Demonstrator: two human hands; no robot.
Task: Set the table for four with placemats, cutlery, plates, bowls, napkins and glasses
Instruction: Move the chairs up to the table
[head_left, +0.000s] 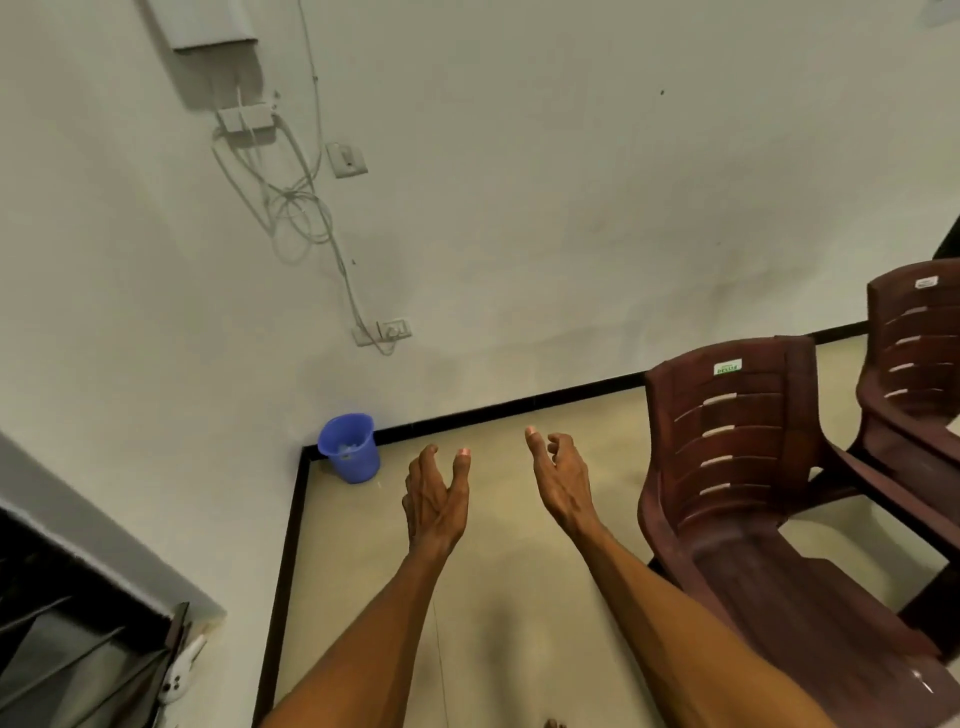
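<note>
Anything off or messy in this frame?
Nothing spilled or broken. Oddities: both hands, left hand and right hand, are empty and open over bare floor, with no table or tableware in view. White cables hang in a loose tangle on the wall above the blue bin. Two brown plastic chairs stand at right.

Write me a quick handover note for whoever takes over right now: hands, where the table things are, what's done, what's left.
Left hand: open, empty, raised over the floor.
Right hand: open, empty, raised beside it.
Job's things: none in view; no table, placemats, cutlery, plates, bowls, napkins or glasses.
In view: two brown plastic chairs to the right, a blue bin in the corner.
Done: nothing that shows here.
Left: as far as this view shows, the whole setting for four.
</note>
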